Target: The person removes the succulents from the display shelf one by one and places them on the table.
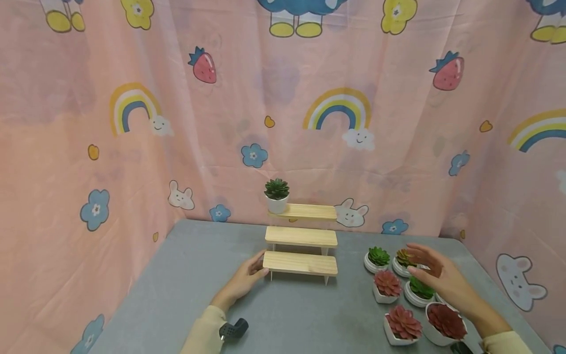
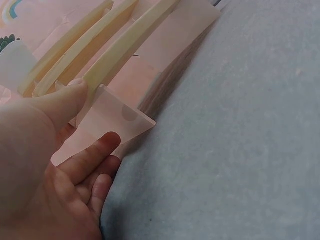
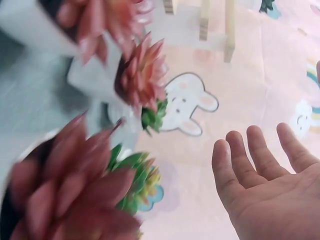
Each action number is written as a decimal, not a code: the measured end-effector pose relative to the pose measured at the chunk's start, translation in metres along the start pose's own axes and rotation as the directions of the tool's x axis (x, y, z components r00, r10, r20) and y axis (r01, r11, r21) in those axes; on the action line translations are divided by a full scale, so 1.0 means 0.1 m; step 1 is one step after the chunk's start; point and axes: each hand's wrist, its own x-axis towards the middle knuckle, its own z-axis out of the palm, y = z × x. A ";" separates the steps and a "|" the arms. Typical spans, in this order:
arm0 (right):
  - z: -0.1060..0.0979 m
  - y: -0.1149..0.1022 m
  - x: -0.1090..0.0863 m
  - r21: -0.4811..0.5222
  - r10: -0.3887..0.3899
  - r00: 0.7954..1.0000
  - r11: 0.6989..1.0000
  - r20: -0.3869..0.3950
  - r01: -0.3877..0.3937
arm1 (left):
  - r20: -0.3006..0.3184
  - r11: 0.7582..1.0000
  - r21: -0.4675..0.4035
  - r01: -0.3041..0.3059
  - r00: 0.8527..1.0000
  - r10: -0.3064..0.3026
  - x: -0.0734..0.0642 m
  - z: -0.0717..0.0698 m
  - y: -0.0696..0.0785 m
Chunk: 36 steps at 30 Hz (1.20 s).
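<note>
My left hand (image 1: 240, 281) holds the left end of a three-tier wooden display stand (image 1: 301, 263). In the left wrist view, the thumb rests on a wooden step's end and curled fingers lie against the clear side support (image 2: 112, 112). A green succulent in a white pot (image 1: 277, 202) stands at the left of the top tier. My right hand (image 1: 448, 278) is over the group of potted succulents at the right, its fingers extended and holding nothing. Closest to it are a yellow-green succulent (image 1: 403, 257) and a green one (image 1: 421, 289).
Other potted succulents stand at the right: a small green one (image 1: 378, 257), a pink one (image 1: 386, 285), another pink one (image 1: 402, 323) and a dark red one (image 1: 445, 322). The grey tabletop (image 1: 185, 265) meets a pink patterned curtain (image 1: 239, 98) behind.
</note>
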 end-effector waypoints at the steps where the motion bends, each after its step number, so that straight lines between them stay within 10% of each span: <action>1: 0.01 -0.02 0.02 0.001 -0.003 1.000 1.000 0.003 0.003 | 0.000 1.000 0.002 -0.001 1.000 0.001 0.00 0.00 0.00; 23: 0.34 -0.31 0.46 0.091 -0.154 0.988 0.984 0.017 0.152 | 0.002 1.000 0.007 0.000 1.000 0.000 0.00 0.00 0.00; 36: 0.63 -0.47 0.72 0.166 -0.085 0.995 0.983 0.057 0.074 | -0.011 1.000 0.003 0.024 1.000 -0.024 -0.03 0.01 0.05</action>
